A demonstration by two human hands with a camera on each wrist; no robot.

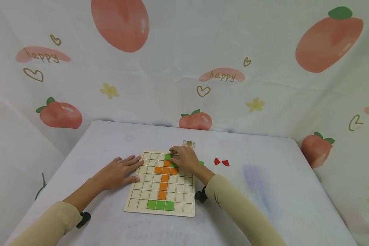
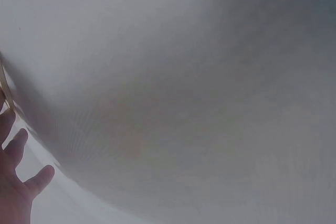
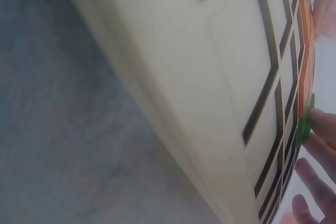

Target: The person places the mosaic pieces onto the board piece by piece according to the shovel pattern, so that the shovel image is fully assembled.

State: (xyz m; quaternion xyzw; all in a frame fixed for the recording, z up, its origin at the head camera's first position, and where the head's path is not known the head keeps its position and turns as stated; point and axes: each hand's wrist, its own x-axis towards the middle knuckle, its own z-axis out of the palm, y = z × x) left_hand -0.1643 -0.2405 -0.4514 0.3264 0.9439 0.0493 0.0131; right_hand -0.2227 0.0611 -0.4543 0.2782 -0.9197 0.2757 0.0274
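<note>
A wooden grid board (image 1: 178,198) lies flat on the table. On it, orange square tiles (image 1: 165,178) form a column with a crossbar, and several green tiles (image 1: 160,205) make a row near the front. Fingers spread, my left hand (image 1: 117,173) rests at the board's left edge. Over the board's far part, my right hand (image 1: 186,159) pinches a green tile (image 3: 304,128) between thumb and finger, at the board's surface. Another green tile (image 1: 168,157) sits just beyond it in the far row. The right hand hides part of the board's far right corner.
Behind the right hand lies a small printed grid card (image 1: 189,144), partly covered. Two red wedge-shaped pieces (image 1: 217,161) are on the white table (image 1: 264,191), right of the board. A green piece (image 1: 201,163) shows beside the right wrist. A patterned cloth (image 1: 160,82) hangs behind.
</note>
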